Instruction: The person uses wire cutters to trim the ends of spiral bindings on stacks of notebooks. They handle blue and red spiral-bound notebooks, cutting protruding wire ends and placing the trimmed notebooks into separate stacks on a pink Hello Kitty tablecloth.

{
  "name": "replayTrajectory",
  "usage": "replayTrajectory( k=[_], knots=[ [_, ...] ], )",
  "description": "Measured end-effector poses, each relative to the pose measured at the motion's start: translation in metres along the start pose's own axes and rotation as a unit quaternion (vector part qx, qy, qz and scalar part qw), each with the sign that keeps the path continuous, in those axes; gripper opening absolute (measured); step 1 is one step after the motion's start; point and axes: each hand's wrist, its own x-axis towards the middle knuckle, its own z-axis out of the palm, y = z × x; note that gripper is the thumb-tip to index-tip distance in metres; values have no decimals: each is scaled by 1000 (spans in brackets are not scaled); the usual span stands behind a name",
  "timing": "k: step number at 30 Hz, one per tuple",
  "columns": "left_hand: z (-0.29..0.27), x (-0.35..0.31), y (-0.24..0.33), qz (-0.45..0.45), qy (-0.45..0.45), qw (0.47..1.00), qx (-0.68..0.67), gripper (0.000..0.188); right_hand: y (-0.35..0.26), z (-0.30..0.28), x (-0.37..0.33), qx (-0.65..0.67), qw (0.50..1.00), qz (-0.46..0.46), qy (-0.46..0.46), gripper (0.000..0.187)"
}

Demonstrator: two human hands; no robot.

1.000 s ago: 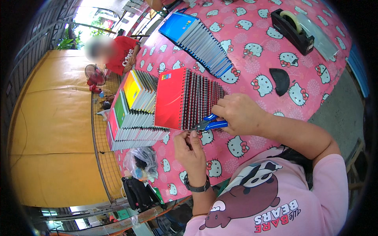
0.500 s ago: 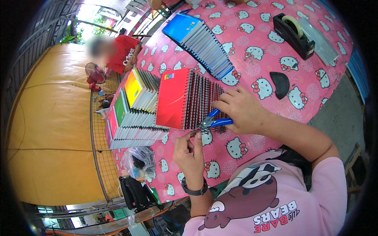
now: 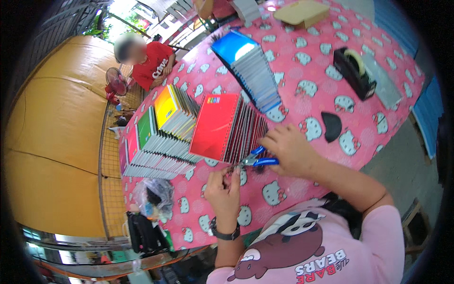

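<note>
My right hand is closed around blue-handled cutting pliers. Their metal jaws point left, at the near end of a row of red spiral notebooks with dark wire bindings. Just below the jaws, my left hand has its thumb and forefinger pinched together by the wire ends; what lies between them is too small to make out. Beside the red row, to the left, are yellow notebooks, green notebooks and pink notebooks. Blue notebooks form another row farther off.
On the patterned pink tablecloth are a black tape dispenser, a dark half-round piece and a clear plastic bag. A tan box stands at the far edge. A person in red sits across, near a fan.
The view has shifted, bringing the tan box into sight at the far edge. Both hands stay at the near end of the red notebooks, the pliers still in my right hand.
</note>
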Motion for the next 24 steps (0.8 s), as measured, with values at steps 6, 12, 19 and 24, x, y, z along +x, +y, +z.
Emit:
replayTrajectory(
  k=[6, 12, 19, 24],
  knots=[
    [-2, -5, -1, -10, 20, 999, -46, 15, -5, -3, 3, -13, 1000, -20, -11, 49],
    [4, -6, -1, -17, 18, 997, -71, 16, -3, -6, 5, 18, 999, -16, -42, 35],
    [4, -15, -16, -92, 19, 972, -217, 13, 14, 1, -4, 122, 990, 44, 55, 34],
    [-12, -28, -48, -250, 12, 718, -650, 19, 94, -67, 0, 456, 800, 233, 314, 29]
  ],
)
